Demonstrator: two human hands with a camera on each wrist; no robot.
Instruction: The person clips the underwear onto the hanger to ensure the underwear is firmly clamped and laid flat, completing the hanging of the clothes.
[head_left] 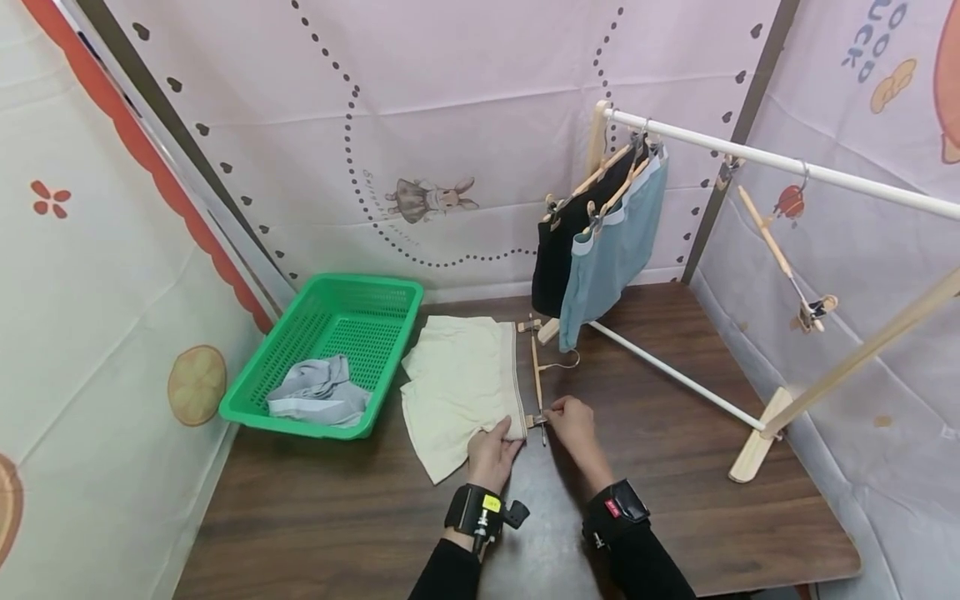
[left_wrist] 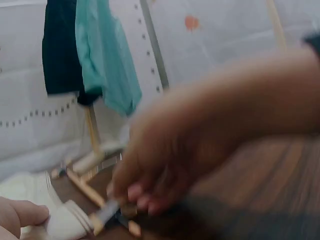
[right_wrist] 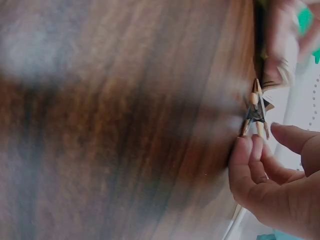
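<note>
two hands meet at the near clip (head_left: 537,420) of the hanger (head_left: 536,372), which lies flat on the table (head_left: 675,500). right hand (head_left: 572,422): fingers curled, tips pinching the clip; whether the clip is squeezed open cannot be told, wrist views blurred. left hand (head_left: 491,454): fingers holding the waistband corner of the cream shorts (head_left: 457,392), right against the clip. shorts lie flat, just left of the grip, waistband along the hanger bar. far clip (head_left: 528,325) sits beyond the grip at the other waistband corner; shut on cloth or not, unclear.

to do it well, as judged: squeeze the clip full wide, feed the waistband edge deep between its jaws, both layers, flat, no fold. release only once cloth sits square. keep the waistband taut along the bar so the far corner lines up.

basket (head_left: 390,292) with grey cloth (head_left: 321,392) beyond the left hand; rack (head_left: 825,175) with hung garments past the right.
</note>
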